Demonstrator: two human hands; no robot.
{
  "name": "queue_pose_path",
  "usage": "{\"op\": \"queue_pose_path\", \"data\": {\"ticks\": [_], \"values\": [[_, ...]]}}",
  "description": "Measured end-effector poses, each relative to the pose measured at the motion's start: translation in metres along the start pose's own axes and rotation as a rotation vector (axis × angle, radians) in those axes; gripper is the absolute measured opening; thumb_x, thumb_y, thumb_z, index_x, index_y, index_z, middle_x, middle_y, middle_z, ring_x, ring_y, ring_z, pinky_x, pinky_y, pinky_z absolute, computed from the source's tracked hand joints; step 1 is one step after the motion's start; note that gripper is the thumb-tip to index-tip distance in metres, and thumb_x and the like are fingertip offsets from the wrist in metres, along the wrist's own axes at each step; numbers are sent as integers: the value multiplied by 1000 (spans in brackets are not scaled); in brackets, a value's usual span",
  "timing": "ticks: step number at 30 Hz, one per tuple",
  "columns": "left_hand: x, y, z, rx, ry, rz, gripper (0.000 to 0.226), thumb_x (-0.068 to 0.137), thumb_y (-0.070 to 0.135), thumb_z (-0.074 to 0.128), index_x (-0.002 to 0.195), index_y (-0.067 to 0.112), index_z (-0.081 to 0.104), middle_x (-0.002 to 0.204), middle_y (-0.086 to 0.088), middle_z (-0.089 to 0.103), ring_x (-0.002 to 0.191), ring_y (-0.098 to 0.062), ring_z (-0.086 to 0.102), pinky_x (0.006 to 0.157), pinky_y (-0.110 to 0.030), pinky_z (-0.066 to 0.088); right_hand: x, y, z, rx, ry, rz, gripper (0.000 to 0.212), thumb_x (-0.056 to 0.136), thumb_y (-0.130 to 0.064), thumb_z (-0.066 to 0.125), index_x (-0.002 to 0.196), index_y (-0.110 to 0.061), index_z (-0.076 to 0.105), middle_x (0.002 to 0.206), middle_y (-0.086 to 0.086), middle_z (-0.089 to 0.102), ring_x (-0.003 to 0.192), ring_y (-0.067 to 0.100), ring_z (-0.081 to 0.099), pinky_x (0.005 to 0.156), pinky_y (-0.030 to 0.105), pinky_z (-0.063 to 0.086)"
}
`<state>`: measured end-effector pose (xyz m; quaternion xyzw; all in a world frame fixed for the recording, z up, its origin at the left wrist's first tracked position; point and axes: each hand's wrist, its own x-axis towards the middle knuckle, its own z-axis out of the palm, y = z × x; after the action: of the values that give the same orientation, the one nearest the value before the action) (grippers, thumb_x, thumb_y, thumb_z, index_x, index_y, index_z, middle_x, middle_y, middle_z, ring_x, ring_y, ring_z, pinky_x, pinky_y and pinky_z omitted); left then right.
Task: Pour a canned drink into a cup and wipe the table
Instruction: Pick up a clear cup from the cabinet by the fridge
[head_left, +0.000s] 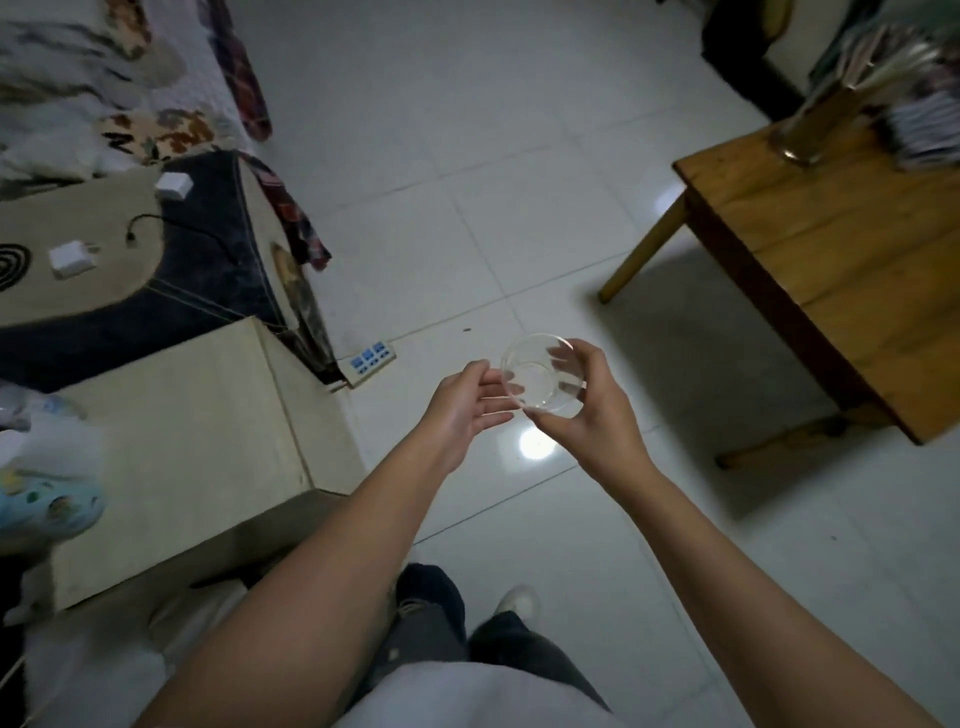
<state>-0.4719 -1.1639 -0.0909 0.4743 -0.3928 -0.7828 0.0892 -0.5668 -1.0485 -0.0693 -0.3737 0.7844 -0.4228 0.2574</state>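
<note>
Clear plastic cup (540, 375): held in the air over the tiled floor (519, 182), right hand (587, 410) wrapped around its wall; no print legible. Left hand (467, 405): open, fingertips touching the rim. Wooden table (852, 270): well apart, right. Power strip (366, 362): on floor, left.

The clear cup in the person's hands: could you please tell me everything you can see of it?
The clear cup is a see-through, thin-walled tumbler, probably plastic, with a round open rim and a narrower base. It looks empty. It is held in the air above the pale tiled floor, its mouth tipped towards the camera. The right hand grips it, fingers round its far side. The left hand touches its near rim with its fingertips.
</note>
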Motion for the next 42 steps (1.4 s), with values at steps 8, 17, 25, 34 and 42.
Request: {"op": "queue_pose_path", "data": {"ticks": [8, 17, 25, 34, 42], "values": [[-9, -32, 110, 201, -227, -84, 33, 96, 21, 34, 84, 7, 61, 79, -9, 67, 73, -22, 64, 81, -34, 52, -67, 40, -81, 31, 267, 172, 68, 70, -23, 78, 126, -23, 39, 119, -14, 49, 108, 5, 50, 90, 23, 45], [-11, -58, 192, 460, -478, -187, 32, 94, 20, 33, 90, 5, 61, 84, -10, 68, 76, -23, 65, 79, -31, 53, -119, 66, -123, 52, 587, 366, 64, 70, -23, 78, 122, -25, 40, 120, -12, 50, 105, 6, 52, 82, 14, 42], [-11, -93, 255, 640, -655, -271, 29, 91, 16, 37, 90, 5, 64, 86, -12, 69, 76, -23, 65, 83, -33, 52, -156, 93, -150, 101, 801, 520, 63, 71, -20, 77, 122, -22, 42, 122, -8, 52, 107, 8, 51, 84, 14, 39], [-21, -138, 352, 764, -780, -314, 26, 92, 16, 36, 93, 4, 59, 85, -11, 67, 72, -22, 61, 72, -27, 52, -197, 143, -211, 159, 951, 639, 70, 71, -22, 77, 128, -23, 37, 129, -4, 50, 112, 12, 48, 91, 21, 41], [-26, -183, 475, 760, -768, -294, 23, 91, 14, 38, 85, 5, 59, 60, -3, 68, 70, -24, 59, 76, -32, 51, -222, 217, -320, 167, 963, 630, 73, 70, -22, 79, 130, -22, 36, 129, -1, 51, 114, 15, 50, 90, 23, 43]]}}
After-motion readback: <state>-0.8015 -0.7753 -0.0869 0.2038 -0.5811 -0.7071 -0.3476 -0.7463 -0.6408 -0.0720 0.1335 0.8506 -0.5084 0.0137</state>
